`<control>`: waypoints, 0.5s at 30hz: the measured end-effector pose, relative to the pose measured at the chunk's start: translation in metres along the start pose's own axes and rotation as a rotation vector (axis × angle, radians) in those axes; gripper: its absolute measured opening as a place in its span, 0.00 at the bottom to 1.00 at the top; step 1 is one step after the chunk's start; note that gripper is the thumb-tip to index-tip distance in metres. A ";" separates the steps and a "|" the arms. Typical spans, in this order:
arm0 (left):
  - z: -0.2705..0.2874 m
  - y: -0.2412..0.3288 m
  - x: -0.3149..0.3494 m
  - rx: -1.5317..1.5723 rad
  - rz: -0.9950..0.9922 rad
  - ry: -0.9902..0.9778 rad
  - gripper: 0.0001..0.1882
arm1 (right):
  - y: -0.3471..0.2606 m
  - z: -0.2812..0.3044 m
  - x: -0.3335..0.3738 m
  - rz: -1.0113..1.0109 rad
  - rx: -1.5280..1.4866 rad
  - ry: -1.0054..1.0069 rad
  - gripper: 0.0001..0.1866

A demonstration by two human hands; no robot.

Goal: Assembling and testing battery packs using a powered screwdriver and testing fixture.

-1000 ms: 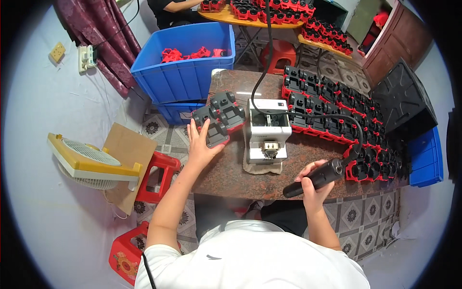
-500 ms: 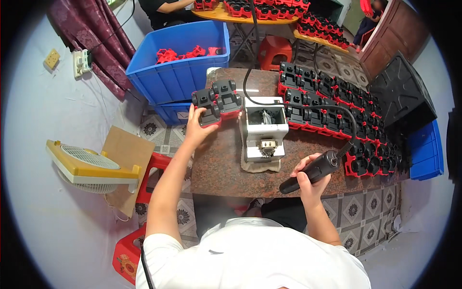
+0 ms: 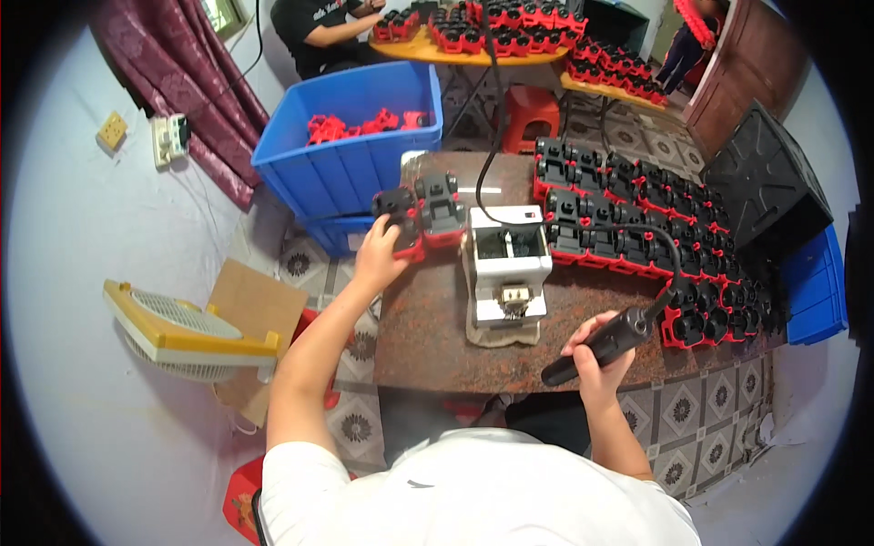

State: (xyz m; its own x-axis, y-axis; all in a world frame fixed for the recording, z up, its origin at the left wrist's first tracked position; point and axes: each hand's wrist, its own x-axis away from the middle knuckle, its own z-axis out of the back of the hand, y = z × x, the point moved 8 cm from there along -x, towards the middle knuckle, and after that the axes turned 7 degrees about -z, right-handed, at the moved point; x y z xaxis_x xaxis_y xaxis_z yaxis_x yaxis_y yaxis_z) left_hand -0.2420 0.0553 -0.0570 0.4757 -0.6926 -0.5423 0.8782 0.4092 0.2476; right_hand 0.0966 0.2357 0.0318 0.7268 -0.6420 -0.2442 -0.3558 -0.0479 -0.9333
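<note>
My left hand [image 3: 379, 258] is closed around the near end of a red-and-black toy car chassis [image 3: 395, 202], its fingers lying over the top. Right beside that chassis stands a second toy car chassis [image 3: 441, 206], at the table's far left. In my right hand [image 3: 601, 377] is a black electric screwdriver [image 3: 612, 340], held tilted above the near edge, its tip pointing down to the left and its cord leaving the upper end. Between my hands sits a white box-shaped machine [image 3: 512, 266] with an open top, apparently a screw feeder, on a cloth.
Rows of similar chassis [image 3: 628, 205] fill the table's right side. A blue bin [image 3: 350, 150] with red parts stands beyond the left edge. The screwdriver's black cord [image 3: 492, 118] hangs across the table. A yellow-and-white fan [image 3: 187, 332] is at left. Other people are at the back.
The whole view has shifted slightly. My left fingers have moved from the chassis's side onto its top. My right hand keeps hold of the screwdriver in nearly the same place.
</note>
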 end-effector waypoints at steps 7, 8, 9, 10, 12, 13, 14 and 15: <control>0.089 -0.080 -0.140 -0.144 0.060 0.245 0.41 | -0.001 -0.012 -0.004 -0.012 0.074 -0.018 0.24; 0.097 -0.087 -0.161 -0.189 0.134 0.287 0.44 | -0.003 -0.019 -0.006 -0.005 0.042 -0.046 0.24; 0.093 -0.081 -0.178 -0.253 0.179 0.257 0.44 | -0.004 -0.023 -0.009 0.005 0.012 -0.071 0.25; 0.074 -0.075 -0.183 -0.219 0.100 0.133 0.43 | -0.003 -0.026 -0.008 0.029 -0.007 -0.088 0.25; 0.024 -0.040 -0.182 -0.176 0.033 -0.251 0.42 | -0.006 -0.025 -0.004 0.018 -0.026 -0.082 0.25; -0.004 -0.005 -0.163 -0.170 0.042 -0.506 0.41 | -0.006 -0.023 -0.001 0.013 -0.046 -0.069 0.25; -0.027 0.014 -0.137 -0.197 -0.097 -0.515 0.39 | -0.003 -0.020 0.002 -0.003 0.003 -0.070 0.25; -0.042 0.031 -0.110 -0.251 -0.147 -0.565 0.39 | 0.002 -0.018 0.003 -0.036 -0.006 -0.073 0.24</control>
State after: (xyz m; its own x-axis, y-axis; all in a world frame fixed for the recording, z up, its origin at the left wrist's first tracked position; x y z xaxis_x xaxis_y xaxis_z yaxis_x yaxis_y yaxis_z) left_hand -0.2692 0.1694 -0.0233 0.3646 -0.9306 -0.0323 0.9303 0.3656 -0.0299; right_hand 0.0873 0.2202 0.0340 0.7799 -0.5822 -0.2296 -0.3325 -0.0747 -0.9401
